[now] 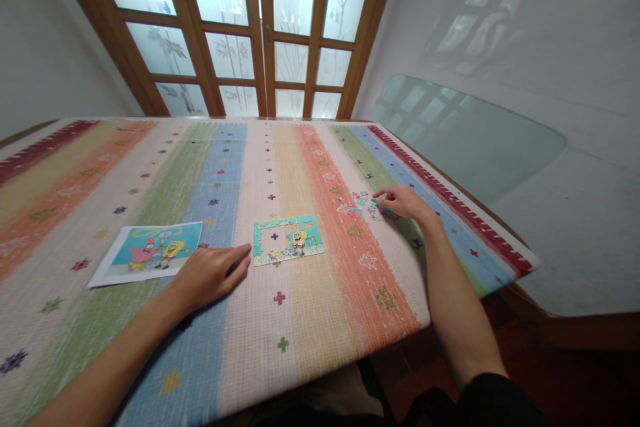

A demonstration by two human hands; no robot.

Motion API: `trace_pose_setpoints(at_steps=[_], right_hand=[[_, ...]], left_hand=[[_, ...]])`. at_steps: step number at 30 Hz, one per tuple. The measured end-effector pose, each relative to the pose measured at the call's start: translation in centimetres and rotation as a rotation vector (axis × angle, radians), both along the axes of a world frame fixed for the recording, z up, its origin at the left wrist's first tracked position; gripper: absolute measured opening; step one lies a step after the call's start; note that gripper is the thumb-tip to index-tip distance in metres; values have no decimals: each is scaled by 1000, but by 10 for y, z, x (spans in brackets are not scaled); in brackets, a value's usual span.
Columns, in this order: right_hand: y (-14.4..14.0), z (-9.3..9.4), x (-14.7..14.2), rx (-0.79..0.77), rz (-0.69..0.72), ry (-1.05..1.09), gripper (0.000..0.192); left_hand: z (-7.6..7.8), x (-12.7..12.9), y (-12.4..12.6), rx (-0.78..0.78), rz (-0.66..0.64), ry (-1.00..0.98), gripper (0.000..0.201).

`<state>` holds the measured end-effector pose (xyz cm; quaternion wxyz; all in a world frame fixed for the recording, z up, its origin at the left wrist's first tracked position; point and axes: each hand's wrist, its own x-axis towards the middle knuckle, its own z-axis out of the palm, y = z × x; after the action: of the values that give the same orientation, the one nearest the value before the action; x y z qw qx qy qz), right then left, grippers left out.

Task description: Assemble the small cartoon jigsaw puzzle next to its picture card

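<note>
A partly assembled jigsaw puzzle [307,248] lies flat on the table, its teal frame joined and a yellow cartoon figure at its right side. Bare tablecloth shows through a gap left of that figure. My left hand [213,273] rests beside it, fingers stretched out and the fingertips at the puzzle's left edge. Farther right, a scatter of loose puzzle pieces [357,207] lies on the cloth. Over the right side of these pieces, my right hand [400,202] has its fingertips drawn together on a small puzzle piece, which the fingers partly hide.
A printed picture sheet [111,273] with cartoon figures lies left of my left hand. A striped, patterned tablecloth [320,320] covers the table, whose front edge is close to me. Wooden doors with frosted panes [227,53] stand behind, and a pale wall [575,213] runs along the right.
</note>
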<state>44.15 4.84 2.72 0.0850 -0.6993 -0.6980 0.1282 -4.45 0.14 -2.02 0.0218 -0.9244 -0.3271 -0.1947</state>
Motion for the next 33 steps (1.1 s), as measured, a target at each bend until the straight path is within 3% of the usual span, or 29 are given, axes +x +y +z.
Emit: trace_pose_setpoints(at_steps=[5, 12, 17, 22, 33], right_hand=[[2, -1, -11, 35, 62, -5, 37], [3, -1, -19, -48, 130, 48, 35], [7, -11, -24, 62, 85, -49, 42], [11, -18, -33, 116, 125, -115, 46], [5, -5, -5, 95, -43, -141, 40]], left_hand=[[-1, -1, 1, 10, -5, 12, 34], [-3, -2, 1, 29, -7, 18, 33], [0, 0, 0, 47, -8, 27, 37], [-1, 0, 0, 33, 10, 43, 39], [-1, 0, 0, 23, 6, 34, 37]])
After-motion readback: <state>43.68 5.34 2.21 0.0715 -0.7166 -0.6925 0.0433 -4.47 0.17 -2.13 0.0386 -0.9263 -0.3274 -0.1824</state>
